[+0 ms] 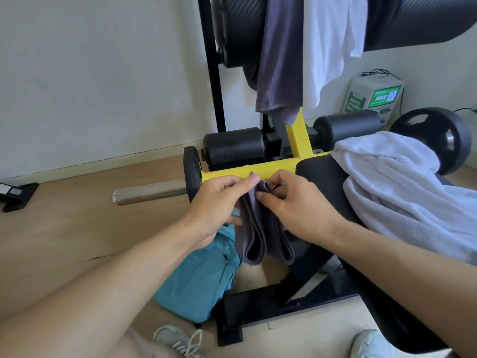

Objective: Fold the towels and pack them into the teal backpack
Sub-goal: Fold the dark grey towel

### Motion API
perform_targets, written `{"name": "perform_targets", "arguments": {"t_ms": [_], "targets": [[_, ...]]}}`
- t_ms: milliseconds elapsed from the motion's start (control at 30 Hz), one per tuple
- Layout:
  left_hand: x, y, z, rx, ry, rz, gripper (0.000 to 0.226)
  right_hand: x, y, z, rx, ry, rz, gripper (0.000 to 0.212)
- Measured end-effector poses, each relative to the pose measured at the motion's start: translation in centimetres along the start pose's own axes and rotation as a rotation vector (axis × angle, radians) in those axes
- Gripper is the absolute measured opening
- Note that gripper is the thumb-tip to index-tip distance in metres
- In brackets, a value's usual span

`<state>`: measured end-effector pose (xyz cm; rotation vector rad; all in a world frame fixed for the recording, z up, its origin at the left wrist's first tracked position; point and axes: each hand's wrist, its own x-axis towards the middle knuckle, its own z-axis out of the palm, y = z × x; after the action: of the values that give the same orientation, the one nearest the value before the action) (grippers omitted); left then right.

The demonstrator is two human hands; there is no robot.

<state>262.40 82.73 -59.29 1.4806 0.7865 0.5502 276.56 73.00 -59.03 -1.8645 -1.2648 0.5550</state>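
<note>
Pinching the grey towel (pixel 254 228) at its top edges w/ both hands, left hand (pixel 219 205) and right hand (pixel 291 205); it hangs in two loops above the backpack (pixel 198 277). Looks soft, light, floppy, so grip stacked edges together, not single layers.

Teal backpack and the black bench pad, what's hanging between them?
In the head view, the folded purple towel, pinched by the left hand and right hand.
</note>
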Motion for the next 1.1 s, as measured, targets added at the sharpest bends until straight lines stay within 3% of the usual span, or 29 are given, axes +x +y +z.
{"name": "perform_targets", "arguments": {"t_ms": [133, 300, 433, 733, 867, 1100], "targets": [[0.3, 0.1, -0.5, -0.125, -0.025, -0.045, 0.032, 0.2, 0.5, -0.3, 0.067, 0.002, 0.018, 0.015], [0.3, -0.2, -0.8, -0.033, -0.067, 0.028, 0.025, 0.4, 0.8, -0.4, 0.148, 0.001, -0.015, 0.013], [0.6, -0.8, -0.7, 0.068, 0.013, 0.087, 0.036, 0.3, 0.9, -0.2, 0.185, -0.006, -0.054, 0.028], [0.8, -0.8, -1.2, 0.028, -0.017, 0.095, 0.020, 0.3, 1.2, -0.3, 0.189, -0.045, -0.112, 0.048], [0.6, -0.5, -1.6, -0.022, -0.150, 0.032, 0.026, 0.1, 1.1, -0.7, 0.129, -0.052, -0.151, 0.031], [0.6, -0.8, -0.7, 0.022, 0.009, 0.052, 0.014, 0.0, 1.0, -0.3, 0.145, -0.044, -0.163, 0.017]]}}
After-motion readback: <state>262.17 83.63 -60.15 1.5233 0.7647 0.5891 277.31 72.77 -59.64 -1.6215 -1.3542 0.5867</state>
